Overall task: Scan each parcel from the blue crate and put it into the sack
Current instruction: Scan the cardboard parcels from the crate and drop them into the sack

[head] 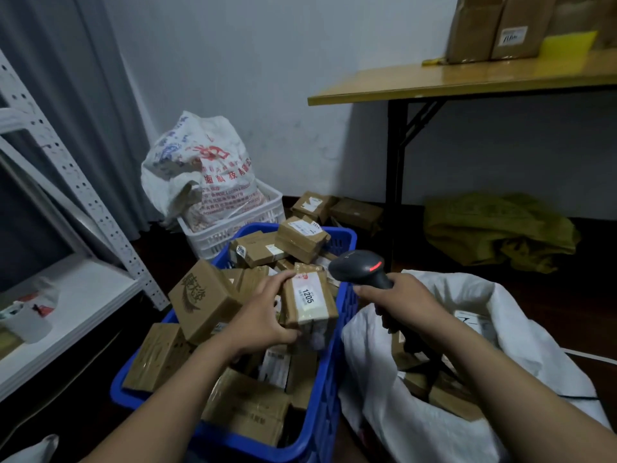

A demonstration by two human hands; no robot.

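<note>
Parcel marked 1205, gripped by the left hand over the blue crate, faces the barcode scanner held in the right hand beside the sack; a skewed label could spoil the read

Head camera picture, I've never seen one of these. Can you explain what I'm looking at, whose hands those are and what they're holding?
There is no machine here. A person wears a wide-angle camera on the head, so this single picture looks forward and down at their own two bare arms. The left hand grips a small brown parcel labelled 1205, just above a blue crate heaped with similar cardboard parcels. The right hand holds a dark handheld scanner with a red light showing, its head turned towards that parcel. Beside the crate, on the right, a white sack lies open with a few parcels already inside. Further back stand a white crate with a printed bag in it and a yellow-topped table carrying boxes.
</note>
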